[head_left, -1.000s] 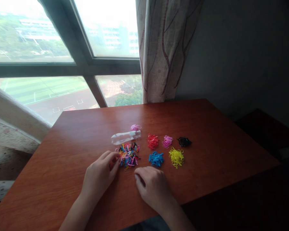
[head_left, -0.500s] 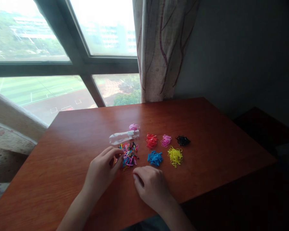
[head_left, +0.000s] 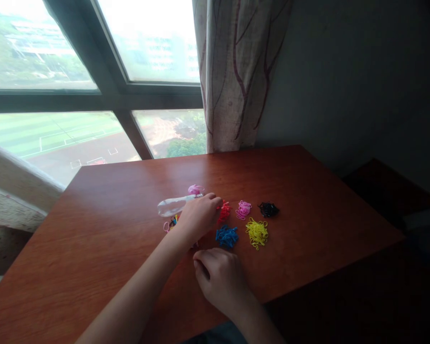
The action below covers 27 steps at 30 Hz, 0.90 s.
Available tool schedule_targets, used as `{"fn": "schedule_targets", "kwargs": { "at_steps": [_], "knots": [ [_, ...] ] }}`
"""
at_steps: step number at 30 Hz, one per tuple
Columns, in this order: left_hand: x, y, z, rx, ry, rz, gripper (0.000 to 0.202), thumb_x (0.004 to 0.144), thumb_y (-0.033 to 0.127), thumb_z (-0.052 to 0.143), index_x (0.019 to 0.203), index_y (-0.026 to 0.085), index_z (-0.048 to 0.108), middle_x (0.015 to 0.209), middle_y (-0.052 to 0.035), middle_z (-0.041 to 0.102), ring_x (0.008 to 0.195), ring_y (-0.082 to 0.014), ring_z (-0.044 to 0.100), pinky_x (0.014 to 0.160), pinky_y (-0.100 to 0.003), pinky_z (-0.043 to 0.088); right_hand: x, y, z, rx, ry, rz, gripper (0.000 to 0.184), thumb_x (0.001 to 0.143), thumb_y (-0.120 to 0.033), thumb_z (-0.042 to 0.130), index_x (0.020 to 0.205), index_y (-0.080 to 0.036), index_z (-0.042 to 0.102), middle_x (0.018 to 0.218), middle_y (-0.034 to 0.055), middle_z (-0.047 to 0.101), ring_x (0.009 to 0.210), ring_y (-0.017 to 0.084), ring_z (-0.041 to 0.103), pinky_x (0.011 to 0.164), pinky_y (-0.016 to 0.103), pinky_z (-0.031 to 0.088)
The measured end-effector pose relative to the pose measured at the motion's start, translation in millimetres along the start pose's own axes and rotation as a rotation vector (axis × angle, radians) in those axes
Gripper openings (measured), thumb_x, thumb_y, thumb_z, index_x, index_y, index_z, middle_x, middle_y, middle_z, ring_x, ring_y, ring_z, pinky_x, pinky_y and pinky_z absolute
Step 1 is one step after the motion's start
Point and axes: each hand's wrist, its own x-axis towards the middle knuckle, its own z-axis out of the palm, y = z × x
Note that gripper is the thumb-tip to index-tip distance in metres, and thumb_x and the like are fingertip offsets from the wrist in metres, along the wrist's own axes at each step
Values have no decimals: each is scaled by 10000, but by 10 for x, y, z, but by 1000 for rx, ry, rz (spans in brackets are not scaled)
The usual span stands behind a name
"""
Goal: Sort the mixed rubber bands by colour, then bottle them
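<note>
The red heap (head_left: 225,211) of little elastic bands lies near the middle of the surface (head_left: 308,181), first in a back row of three. To its right come one pink heap (head_left: 243,209) and then one black heap (head_left: 268,209). In front of that row sit one blue heap (head_left: 226,235) and one yellow heap (head_left: 256,232), so there are five single-colour heaps, each apart from its neighbours.

My left grip (head_left: 199,216) reaches across to the red heap, fingers bunched together with the tips touching its left edge. I cannot tell whether a band is pinched between them. Under that hand is one mixed heap (head_left: 171,222) of many colours, mostly covered (only its left fringe shows).

My right grip (head_left: 220,279) rests on the surface nearer to me, just in front of the blue heap, fingers curled in to a loose fist and touching no bands.

Behind my left grip one clear bottle (head_left: 170,206) lies on its side, with one pink cap (head_left: 194,189) just beyond its neck. There is a pale band at the neck, too small to read.

Farther out, a patterned curtain (head_left: 236,71) hangs at the back edge of the surface beside the window (head_left: 93,71).
</note>
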Motion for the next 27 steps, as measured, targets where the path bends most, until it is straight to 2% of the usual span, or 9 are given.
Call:
{"fn": "schedule_targets", "kwargs": {
  "at_steps": [3,6,10,13,18,23,27],
  "knots": [
    [-54,-25,2,1,18,-20,183,900,229,505,909,203,686,881,-62,687,651,-178,637,531,-260,373,2,-2,-4,7,3,2,124,916,-154,529,919,-231,626,839,3,700,796,168,645,702,245,397],
    [-204,-86,-59,-9,49,-46,200,925,265,494,954,220,686,928,-55,704,692,-179,654,552,-258,388,8,-4,-4,-5,7,5,120,913,-157,532,910,-233,625,817,1,690,777,167,639,687,245,390],
    [-520,-238,-148,-78,125,-86,197,924,279,502,970,227,686,966,-46,719,761,-166,665,626,-244,439,10,-8,-3,-9,14,19,129,913,-141,531,908,-233,622,813,-2,690,777,163,640,684,239,387],
    [-800,-338,-163,-164,190,-147,184,904,292,526,962,224,687,931,-31,720,705,-143,640,615,-232,441,3,-9,3,-5,18,29,128,916,-138,531,905,-232,617,822,1,696,786,164,642,692,240,389],
    [-1218,-407,-93,-224,227,-224,212,925,332,507,936,207,678,740,1,652,573,-116,552,561,-224,421,-5,-13,18,0,29,48,139,912,-122,524,896,-231,608,828,4,698,787,169,645,694,244,387],
    [-1493,-432,33,-271,261,-255,193,925,320,517,974,217,673,787,0,666,606,-126,580,604,-232,463,4,-12,34,28,62,78,173,912,-107,508,963,-227,621,853,15,706,798,179,650,707,253,390],
    [-1573,-413,104,-290,238,-270,181,928,316,518,977,226,668,799,4,662,638,-131,603,612,-231,470,12,-20,56,-5,90,94,191,912,-121,520,1033,-221,630,835,20,704,766,195,655,679,269,393]
  ]
}}
